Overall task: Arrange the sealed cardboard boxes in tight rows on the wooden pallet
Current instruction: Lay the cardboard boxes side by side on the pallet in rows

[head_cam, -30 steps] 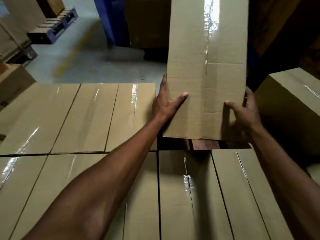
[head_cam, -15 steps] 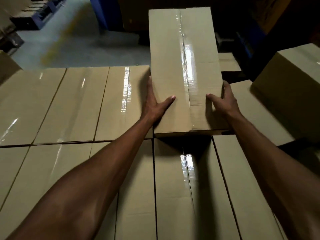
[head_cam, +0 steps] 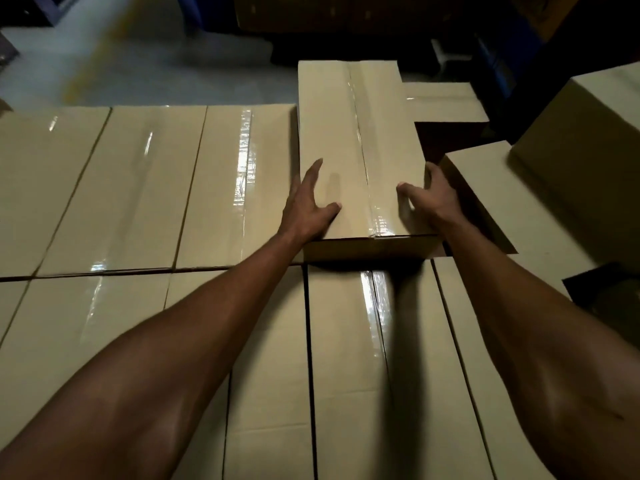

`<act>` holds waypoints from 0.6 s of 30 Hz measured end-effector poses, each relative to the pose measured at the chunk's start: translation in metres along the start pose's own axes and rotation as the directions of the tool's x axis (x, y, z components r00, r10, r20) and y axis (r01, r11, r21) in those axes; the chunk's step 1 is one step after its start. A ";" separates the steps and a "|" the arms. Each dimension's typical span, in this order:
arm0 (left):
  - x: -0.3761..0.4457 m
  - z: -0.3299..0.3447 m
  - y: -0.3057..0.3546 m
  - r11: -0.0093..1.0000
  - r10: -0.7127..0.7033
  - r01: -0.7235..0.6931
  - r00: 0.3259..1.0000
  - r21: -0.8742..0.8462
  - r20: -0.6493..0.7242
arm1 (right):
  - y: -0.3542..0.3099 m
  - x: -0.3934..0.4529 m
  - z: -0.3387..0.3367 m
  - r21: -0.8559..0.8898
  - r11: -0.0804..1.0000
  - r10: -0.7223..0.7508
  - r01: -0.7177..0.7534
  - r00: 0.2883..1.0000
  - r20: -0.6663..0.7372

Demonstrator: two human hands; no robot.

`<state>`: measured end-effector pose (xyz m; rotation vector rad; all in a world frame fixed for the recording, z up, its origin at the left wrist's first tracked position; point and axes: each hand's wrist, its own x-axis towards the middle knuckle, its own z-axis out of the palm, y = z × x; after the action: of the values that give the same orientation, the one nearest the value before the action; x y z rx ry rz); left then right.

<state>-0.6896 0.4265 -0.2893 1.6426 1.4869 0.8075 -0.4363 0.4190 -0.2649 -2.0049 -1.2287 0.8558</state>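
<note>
Two hands bracket one box: the left hand lies flat on its top, fingers straight and spread, while the right hand grips the right edge, thumb on top, fingers hidden down the side. That box sits in the far row, beside its left neighbour, its near end slightly raised. Press down evenly and slide leftward until the seam closes, ends flush.
</note>
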 end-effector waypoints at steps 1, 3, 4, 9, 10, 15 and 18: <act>-0.002 0.004 -0.004 1.000 -0.013 0.013 1.000 0.012 0.018 | 0.006 -0.001 0.006 -0.005 1.000 0.012 -0.012 1.000 0.001; -0.008 0.013 -0.012 0.998 -0.047 0.045 0.997 0.034 0.053 | 0.022 -0.002 0.017 -0.013 1.000 0.013 -0.013 1.000 -0.002; -0.010 0.018 -0.018 0.997 -0.059 0.055 0.995 0.051 0.077 | 0.031 -0.003 0.022 -0.011 1.000 0.013 -0.013 1.000 -0.004; -0.014 0.035 -0.044 0.991 -0.055 0.043 0.994 0.125 0.093 | 0.061 0.007 0.037 0.031 0.998 -0.050 0.051 0.998 -0.023; -0.014 0.036 -0.046 0.990 -0.051 0.039 0.995 0.135 0.085 | 0.061 0.011 0.039 0.037 0.998 -0.058 0.059 0.998 -0.028; -0.023 0.045 -0.057 0.953 -0.004 -0.039 0.990 0.299 0.144 | 0.078 0.006 0.053 -0.105 0.982 -0.153 0.158 0.987 0.050; -0.027 0.049 -0.060 0.918 -0.004 -0.055 0.989 0.394 0.146 | 0.086 0.000 0.056 -0.247 0.954 -0.158 0.172 0.985 0.072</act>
<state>-0.6813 0.3953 -0.3649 1.9743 1.6013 0.4013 -0.4365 0.3975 -0.3653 -2.0484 -1.5784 0.7018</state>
